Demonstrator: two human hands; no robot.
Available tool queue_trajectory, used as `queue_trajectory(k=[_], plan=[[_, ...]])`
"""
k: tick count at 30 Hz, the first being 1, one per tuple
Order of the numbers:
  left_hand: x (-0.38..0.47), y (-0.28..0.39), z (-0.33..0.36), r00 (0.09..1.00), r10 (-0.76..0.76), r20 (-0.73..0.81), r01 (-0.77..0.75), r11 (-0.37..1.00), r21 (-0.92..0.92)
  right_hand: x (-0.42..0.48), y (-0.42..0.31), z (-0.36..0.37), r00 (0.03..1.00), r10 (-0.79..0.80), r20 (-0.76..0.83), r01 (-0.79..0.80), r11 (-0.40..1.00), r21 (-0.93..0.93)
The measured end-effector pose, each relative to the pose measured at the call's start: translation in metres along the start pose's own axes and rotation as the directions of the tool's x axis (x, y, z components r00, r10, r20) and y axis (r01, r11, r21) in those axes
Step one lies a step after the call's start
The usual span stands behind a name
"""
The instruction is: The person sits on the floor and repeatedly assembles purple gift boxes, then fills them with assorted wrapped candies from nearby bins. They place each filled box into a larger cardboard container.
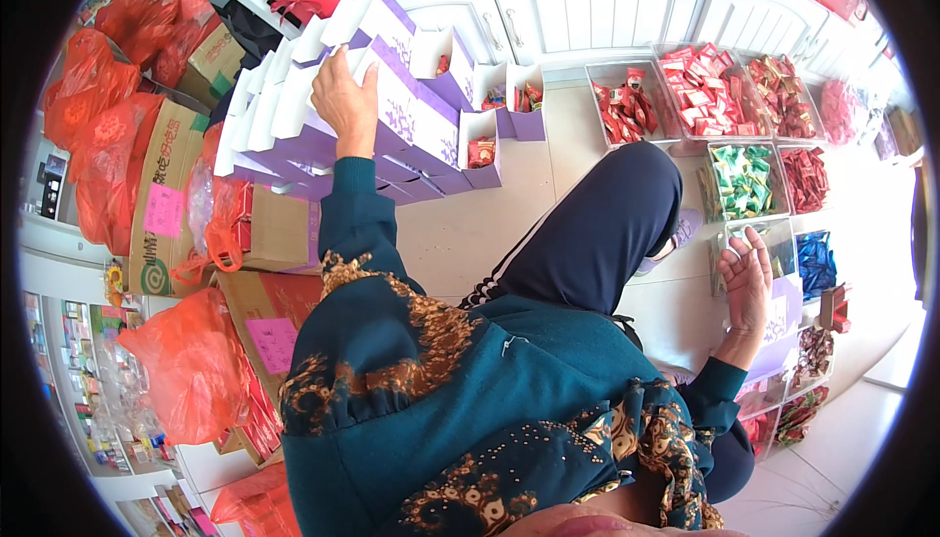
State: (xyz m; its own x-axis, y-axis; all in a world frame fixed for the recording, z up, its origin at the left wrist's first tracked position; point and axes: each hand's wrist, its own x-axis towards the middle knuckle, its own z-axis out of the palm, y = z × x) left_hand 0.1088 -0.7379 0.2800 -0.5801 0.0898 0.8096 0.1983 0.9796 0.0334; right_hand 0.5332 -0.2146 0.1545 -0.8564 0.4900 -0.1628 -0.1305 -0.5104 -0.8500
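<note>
My left hand [346,102] rests at the top edge of a white-and-purple paper box [400,115] with its lid flap up. Thumb and forefinger are spread over the flap; whether they pinch it is not clear. This box stands in a tight block of several similar upright boxes. Near it, a small open box [481,149] holds red packets. My right hand [747,284] is raised on the other side, palm up and fingers apart, with nothing seen in it. Just below it is a pale purple box [780,328], beside a clear bin [777,232].
Clear bins with red packets [709,89], green packets [742,181] and blue packets [815,265] stand on the tiled floor to the right. White cabinet doors [598,5] close off the front. Cardboard cartons [163,192] and a red plastic bag [194,368] crowd the left.
</note>
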Motion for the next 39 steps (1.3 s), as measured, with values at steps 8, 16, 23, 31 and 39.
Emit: queue_trajectory(k=[8, 16, 23, 31, 39], plan=[[-0.050, 0.284, -0.052, 0.936, 0.257, -0.241, -0.333, 0.420, -0.844, -0.004, -0.028, -0.100, 0.933, -0.169, -0.317, 0.189, 0.981, 0.032], [-0.244, 0.582, -0.059, 0.208, 0.879, 0.429, 0.887, 0.016, -0.461, -0.104, 0.014, -0.359, 0.177, -0.287, -0.941, 0.428, 0.884, -0.189], [-0.404, 0.638, 0.017, -0.164, 0.895, 0.414, 0.689, 0.405, -0.601, -0.108, 0.118, -0.401, -0.281, -0.375, -0.884, -0.376, 0.890, -0.258], [-0.438, 0.681, -0.001, -0.253, 0.899, 0.357, 0.439, 0.436, -0.786, -0.097, 0.091, -0.329, 0.000, -0.296, -0.955, -0.465, 0.846, -0.262], [-0.428, 0.693, -0.014, -0.271, 0.928, 0.256, 0.201, 0.314, -0.928, -0.106, 0.055, -0.320, 0.057, -0.245, -0.968, -0.484, 0.841, -0.241]])
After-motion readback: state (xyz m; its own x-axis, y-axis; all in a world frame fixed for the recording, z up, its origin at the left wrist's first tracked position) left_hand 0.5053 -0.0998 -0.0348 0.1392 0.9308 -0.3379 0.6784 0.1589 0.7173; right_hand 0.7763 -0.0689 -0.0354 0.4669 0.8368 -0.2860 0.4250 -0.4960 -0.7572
